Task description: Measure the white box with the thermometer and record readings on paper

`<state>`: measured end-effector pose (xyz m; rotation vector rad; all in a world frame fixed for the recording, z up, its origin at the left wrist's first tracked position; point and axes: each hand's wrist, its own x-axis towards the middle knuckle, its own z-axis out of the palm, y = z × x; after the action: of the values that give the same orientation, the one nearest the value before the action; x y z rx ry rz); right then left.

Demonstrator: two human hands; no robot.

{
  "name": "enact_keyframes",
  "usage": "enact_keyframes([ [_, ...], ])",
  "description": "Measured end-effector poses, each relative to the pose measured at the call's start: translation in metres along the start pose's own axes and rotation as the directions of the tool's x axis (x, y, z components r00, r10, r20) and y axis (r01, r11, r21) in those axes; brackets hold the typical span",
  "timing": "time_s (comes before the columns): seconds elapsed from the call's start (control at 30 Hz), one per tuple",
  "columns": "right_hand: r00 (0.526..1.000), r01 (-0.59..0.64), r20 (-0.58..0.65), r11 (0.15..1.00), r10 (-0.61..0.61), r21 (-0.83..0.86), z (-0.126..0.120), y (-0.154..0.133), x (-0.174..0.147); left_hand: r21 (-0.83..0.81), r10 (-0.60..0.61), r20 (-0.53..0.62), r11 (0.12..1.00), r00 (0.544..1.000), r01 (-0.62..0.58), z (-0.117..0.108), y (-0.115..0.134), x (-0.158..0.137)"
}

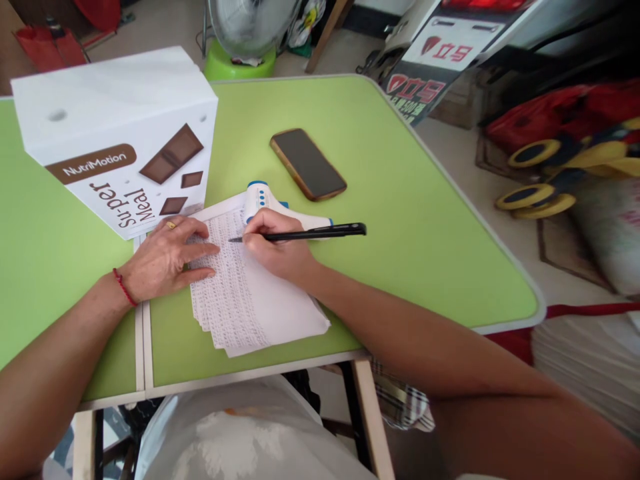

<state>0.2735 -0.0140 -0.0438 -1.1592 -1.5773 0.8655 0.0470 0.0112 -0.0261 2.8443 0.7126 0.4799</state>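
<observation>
A stack of paper sheets (280,310) lies on the green table, its left part covered with rows of small handwriting. My left hand (167,257) rests on the left edge of the sheets with its fingers apart, holding nothing. Between the fingers of my right hand (275,247) is a black pen (320,232), its tip at the written rows. Just beyond that hand lies a white and blue infrared thermometer (260,200), partly hidden behind it. A tall white NutriMotion box (115,140) stands beyond my left hand.
A dark smartphone (310,163) in a brown case lies on the green folding table (415,247), past the thermometer. Behind the table stand a fan (253,23) on a green stool and a vehicle's rear (430,60). Yellow-handled scissors-like items (535,153) are off to the right.
</observation>
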Motion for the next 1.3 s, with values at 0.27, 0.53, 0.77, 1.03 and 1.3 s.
enact_keyframes([
  [0.27, 0.999, -0.018, 0.036, 0.999, 0.017, 0.029, 0.0013, -0.0051, -0.0008, 0.011, 0.005, -0.008, 1.000, 1.000, -0.005, 0.0007, 0.0000, 0.0001],
  [0.53, 0.998, 0.005, 0.055, 0.991, 0.003, -0.133, 0.0041, -0.0014, -0.0017, 0.001, 0.010, -0.013, 1.000, 1.000, -0.010, 0.0013, -0.0002, 0.0004],
  [0.77, 0.996, 0.033, 0.088, 0.992, -0.022, -0.125, 0.0049, -0.0013, -0.0021, -0.006, 0.005, -0.010, 1.000, 1.000, -0.005, 0.0013, -0.0001, -0.0004],
  [1.03, 0.995, 0.032, 0.097, 0.988, -0.018, -0.152, 0.0038, -0.0025, -0.0015, -0.004, 0.017, -0.013, 1.000, 1.000, -0.017, 0.0012, 0.0001, 0.0004],
  [1.3, 0.999, 0.009, 0.049, 0.989, -0.002, -0.147, 0.0039, -0.0029, -0.0018, -0.007, 0.018, -0.018, 1.000, 1.000, -0.018, 0.0006, -0.0003, 0.0006],
])
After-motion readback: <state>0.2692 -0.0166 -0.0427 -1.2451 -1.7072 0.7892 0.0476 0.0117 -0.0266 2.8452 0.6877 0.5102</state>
